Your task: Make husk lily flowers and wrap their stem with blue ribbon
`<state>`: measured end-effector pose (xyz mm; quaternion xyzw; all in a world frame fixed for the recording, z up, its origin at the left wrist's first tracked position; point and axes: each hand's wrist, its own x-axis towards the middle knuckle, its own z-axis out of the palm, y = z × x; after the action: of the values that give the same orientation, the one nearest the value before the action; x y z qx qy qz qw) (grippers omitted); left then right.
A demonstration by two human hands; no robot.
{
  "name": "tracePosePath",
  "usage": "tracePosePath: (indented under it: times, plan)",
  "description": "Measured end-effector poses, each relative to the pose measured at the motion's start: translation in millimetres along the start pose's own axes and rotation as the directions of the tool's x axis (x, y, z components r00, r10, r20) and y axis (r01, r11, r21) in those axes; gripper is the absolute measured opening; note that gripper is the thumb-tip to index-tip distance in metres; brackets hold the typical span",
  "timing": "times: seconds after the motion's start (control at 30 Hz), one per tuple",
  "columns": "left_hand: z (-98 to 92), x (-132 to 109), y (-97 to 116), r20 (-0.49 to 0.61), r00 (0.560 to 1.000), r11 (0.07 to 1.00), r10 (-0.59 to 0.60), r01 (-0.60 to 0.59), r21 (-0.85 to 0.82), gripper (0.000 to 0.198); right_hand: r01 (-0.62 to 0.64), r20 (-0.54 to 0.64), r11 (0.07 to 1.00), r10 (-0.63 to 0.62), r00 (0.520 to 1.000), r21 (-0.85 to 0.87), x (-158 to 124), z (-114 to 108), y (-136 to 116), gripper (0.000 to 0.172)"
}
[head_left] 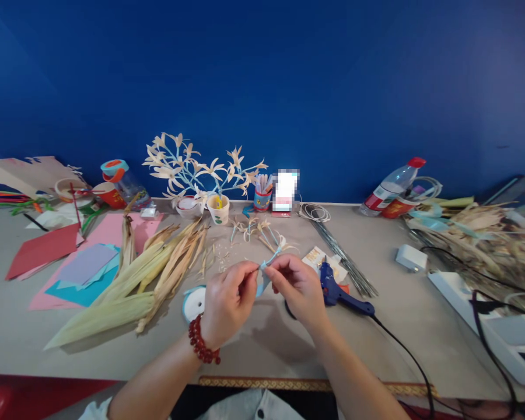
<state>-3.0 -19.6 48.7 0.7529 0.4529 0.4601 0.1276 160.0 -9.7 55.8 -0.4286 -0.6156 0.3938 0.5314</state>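
Observation:
My left hand, a red bead bracelet at its wrist, is pinched closed at the lower end of a stem wrapped in light blue tape. Opposite it, my right hand pinches the same spot; which fingers hold stem or tape is partly hidden. A pale husk flower tops this stem, pointing up and right. Behind my left wrist lies a white tape spool. A blue glue gun rests on the table right of my right hand. Several small finished flowers lie beyond my fingers.
Dried corn husks and coloured paper cover the left side. Pots with husk-flower branches stand at the back. Metal wires, a bottle, a power strip and cords occupy the right.

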Motion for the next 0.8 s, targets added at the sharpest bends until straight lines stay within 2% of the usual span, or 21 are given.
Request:
tracePosePath:
  times: [0.17,0.6,0.7,0.8]
  plan:
    - [0.5,0.3,-0.3,-0.027,0.999,0.998,-0.034,0.033,-0.045,0.012,-0.059,-0.003,0.996,0.060,0.998,0.072,-2.7,4.7,2.2,0.021]
    - [2.1,-1.7,-1.1,-0.032,0.998,0.995,-0.045,0.042,-0.092,0.009,0.014,-0.011,0.997,-0.013,1.000,0.076,-6.7,8.3,4.7,0.016]
    - [2.2,-3.3,0.0,0.004,0.989,0.969,-0.151,0.149,-0.196,0.009,0.010,0.011,0.997,-0.011,1.000,0.073,-6.1,9.2,6.6,0.016]
    - [3.2,-3.0,2.4,0.122,0.944,0.852,-0.307,0.330,-0.406,0.013,-0.004,0.025,0.998,0.002,1.000,0.067,-5.2,9.5,10.1,0.017]
